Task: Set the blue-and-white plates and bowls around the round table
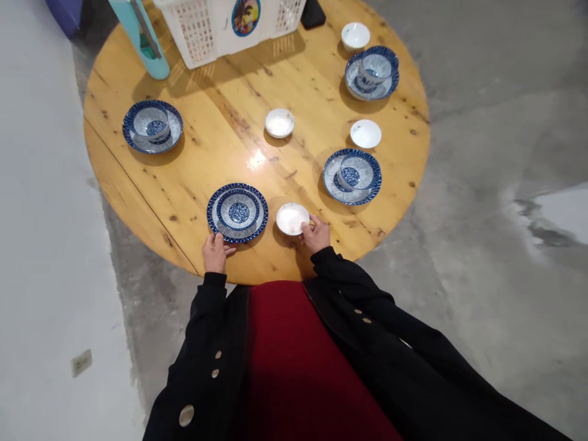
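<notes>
Hands hold crockery: left hand [215, 252] grips a blue-patterned plate [212, 208], right hand [316, 234] pinches a plain white saucer [291, 218].

saucer [293, 218] rt of plate [237, 212], basket [220, 30] behind

Round wooden desk [220, 122], knotty yellow planks, glossy varnish; bright glare spot [257, 159] near centre. Grey concrete floor [496, 294] below and to right, mottled; pale whitish patch [563, 211] at right edge. White wall [41, 233] along left, socket [81, 362] low on it. White plastic basket [215, 30] at desk's far edge, teal post [142, 40] just left of it. Light even, shadows soft.
</notes>
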A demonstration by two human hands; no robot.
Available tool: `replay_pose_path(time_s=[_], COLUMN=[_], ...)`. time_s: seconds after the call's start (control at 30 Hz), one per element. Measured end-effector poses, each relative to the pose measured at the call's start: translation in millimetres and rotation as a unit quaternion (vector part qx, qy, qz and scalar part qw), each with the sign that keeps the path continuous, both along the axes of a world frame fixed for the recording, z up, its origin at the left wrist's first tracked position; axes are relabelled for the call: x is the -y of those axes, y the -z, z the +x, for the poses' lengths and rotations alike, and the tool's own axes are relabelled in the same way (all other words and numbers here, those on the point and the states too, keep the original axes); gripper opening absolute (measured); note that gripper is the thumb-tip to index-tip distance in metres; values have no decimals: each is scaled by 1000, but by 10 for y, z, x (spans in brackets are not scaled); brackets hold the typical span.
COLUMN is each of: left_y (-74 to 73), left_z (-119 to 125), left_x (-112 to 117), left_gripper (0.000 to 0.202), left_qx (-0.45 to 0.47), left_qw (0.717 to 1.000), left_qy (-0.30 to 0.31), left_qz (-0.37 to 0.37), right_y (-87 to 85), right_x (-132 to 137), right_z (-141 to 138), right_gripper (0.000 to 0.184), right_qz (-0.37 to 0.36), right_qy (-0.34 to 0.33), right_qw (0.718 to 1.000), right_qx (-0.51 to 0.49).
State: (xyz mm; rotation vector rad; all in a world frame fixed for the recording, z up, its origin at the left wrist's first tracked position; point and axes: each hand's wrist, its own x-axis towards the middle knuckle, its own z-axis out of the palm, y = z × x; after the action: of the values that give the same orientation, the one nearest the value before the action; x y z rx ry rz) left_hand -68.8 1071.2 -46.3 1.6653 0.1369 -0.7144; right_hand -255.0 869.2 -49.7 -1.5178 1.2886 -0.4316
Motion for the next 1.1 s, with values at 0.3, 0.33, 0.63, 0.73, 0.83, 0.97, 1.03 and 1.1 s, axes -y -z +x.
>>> replay_pose_path(time_s=[0.3,0.33,0.63,0.73,0.83,0.97,1.03,1.1], left_y=[-135,-140,-144,-129,-89,-4,39,75], left_z=[-310,-365,-581,-639,-728,-819,-842,-858], left_x=[-331,-329,-216,-125,71,420,572,684], left_gripper=[36,37,39,35,38,59,70,78], left_qx=[-46,-47,-26,-36,-56,-61,-53,-43], left_qw=[998,998,992,984,971,952,947,946], left_qy=[-3,7,116,170,231,294,307,310], left_qz=[39,41,37,23,-12,-66,-76,-82], right_y=[235,249,288,295,288,247,223,208], right_x=[106,113,154,162,169,171,176,189], right_z=[138,139,124,109,91,78,77,77], right_gripper=[60,60,53,52,50,50,52,54], right_qz=[-27,-27,-19,-14,-13,-5,7,18], right_qy=[2,2,-11,-25,-42,-57,-56,-58], right_qw=[1000,1000,1000,1000,999,998,998,998], right_qx=[-5,-7,14,12,7,6,7,3])
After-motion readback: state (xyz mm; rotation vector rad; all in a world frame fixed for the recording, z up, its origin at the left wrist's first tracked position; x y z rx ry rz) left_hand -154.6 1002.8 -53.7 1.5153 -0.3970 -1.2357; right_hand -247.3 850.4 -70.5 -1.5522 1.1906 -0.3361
